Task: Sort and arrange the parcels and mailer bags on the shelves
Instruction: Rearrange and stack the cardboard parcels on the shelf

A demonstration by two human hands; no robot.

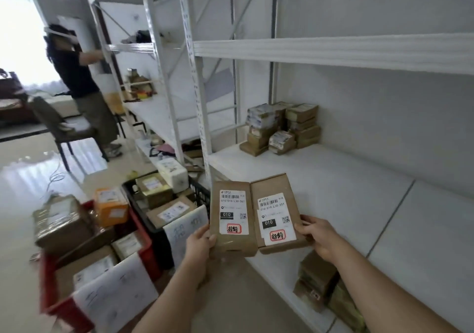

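Observation:
Two flat brown cardboard parcels with white "010" labels are held side by side in front of the white shelf (333,184). My left hand (201,243) grips the left parcel (232,214) by its lower left corner. My right hand (318,235) grips the right parcel (275,212) at its lower right edge. Both parcels hover over the shelf's front edge, labels facing me. A stack of small brown parcels (280,127) stands at the back left of the same shelf.
A black crate (159,227) and a red crate (59,307) full of parcels sit on the floor at left. More parcels (318,281) lie on the shelf below. Another person (82,81) works at the far shelving beside a chair (61,127).

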